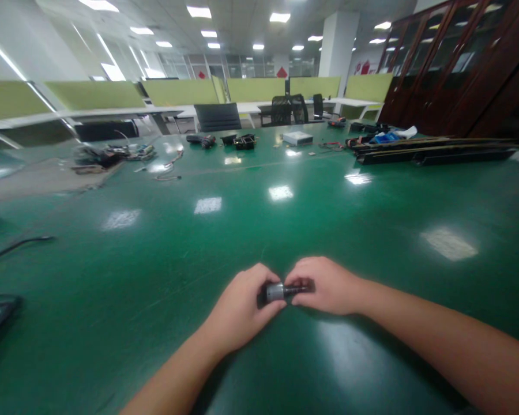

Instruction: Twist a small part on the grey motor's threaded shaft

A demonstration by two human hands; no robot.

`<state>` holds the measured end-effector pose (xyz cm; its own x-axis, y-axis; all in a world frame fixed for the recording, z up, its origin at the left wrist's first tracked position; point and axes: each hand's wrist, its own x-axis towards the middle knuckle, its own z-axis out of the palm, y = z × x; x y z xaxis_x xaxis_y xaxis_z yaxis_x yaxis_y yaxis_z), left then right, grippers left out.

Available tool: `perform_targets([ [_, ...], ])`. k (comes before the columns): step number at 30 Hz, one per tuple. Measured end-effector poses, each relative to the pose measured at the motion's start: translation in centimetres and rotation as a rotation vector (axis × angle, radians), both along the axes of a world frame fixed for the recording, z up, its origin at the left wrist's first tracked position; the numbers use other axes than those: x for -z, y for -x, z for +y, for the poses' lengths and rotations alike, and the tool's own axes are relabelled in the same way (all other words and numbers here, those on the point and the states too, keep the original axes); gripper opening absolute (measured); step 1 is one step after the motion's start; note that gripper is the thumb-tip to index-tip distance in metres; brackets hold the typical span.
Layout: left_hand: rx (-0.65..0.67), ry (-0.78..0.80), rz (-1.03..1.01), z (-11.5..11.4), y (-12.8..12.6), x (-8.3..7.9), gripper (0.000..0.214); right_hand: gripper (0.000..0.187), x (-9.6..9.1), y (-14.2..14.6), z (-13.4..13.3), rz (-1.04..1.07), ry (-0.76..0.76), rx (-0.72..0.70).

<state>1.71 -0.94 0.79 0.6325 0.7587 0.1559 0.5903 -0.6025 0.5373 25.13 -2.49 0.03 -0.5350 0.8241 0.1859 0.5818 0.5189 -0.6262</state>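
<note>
A small black-and-silver cylindrical part (275, 291) lies crosswise between my hands, low over the green tabletop (225, 242). My left hand (246, 300) grips its thicker end, thumb and fingers curled round the silver band and the dark end. With thumb and fingertips, my right hand (324, 285) pinches the thinner dark section on the right. The fingertips of both hands nearly meet. What exactly the part is I cannot make out, as the fingers cover much of it.
At the left edge are a dark-framed device (0, 317) and a black cable (19, 245). Electronic scraps (112, 154), black parts (244, 141) and a white box (297, 138) sit along the far side. Long dark rails (436, 151) lie at the far right.
</note>
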Motion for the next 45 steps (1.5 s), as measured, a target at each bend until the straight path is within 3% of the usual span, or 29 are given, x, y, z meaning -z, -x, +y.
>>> perform_targets([
  [6,0.001,0.014,0.01,0.05,-0.06,-0.16,0.028,0.013,0.32,0.25,-0.08,0.017,-0.006,0.011],
  [12,0.027,0.032,-0.001,0.04,0.01,-0.45,0.014,0.013,0.28,0.12,-0.09,0.023,-0.029,-0.003],
  [20,0.019,0.035,0.009,-0.02,-0.09,-0.32,0.017,0.01,0.38,0.42,-0.01,0.02,-0.088,-0.017],
  [45,0.012,0.043,0.006,-0.02,-0.04,-0.36,0.018,0.01,0.21,-0.32,-0.3,-0.005,-0.04,0.001],
])
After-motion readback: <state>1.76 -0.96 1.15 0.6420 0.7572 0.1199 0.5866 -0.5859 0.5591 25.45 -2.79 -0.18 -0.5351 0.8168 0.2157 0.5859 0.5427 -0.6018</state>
